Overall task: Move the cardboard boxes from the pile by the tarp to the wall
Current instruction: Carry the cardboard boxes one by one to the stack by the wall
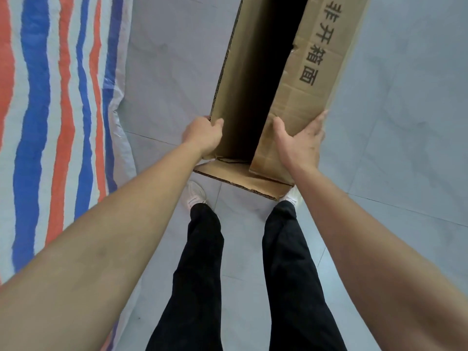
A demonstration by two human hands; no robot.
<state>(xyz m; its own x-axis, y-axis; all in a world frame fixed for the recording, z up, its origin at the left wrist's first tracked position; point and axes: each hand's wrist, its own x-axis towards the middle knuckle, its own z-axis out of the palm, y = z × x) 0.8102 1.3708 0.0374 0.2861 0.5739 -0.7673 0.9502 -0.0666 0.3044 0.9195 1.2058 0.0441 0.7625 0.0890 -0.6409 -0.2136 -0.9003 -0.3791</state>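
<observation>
I get soft, even light over the pale floor (405, 97): bright, no glare, only faint shadows. The inside of the cardboard box (253, 84) falls to near black. The wide lens bows the tarp (50, 97) stripes and stretches the left forearm (101, 249) at the lower edge, where detail softens slightly.

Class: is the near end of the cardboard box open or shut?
Open: the cardboard box has its end flaps folded outward, and its dark hollow inside shows.
</observation>
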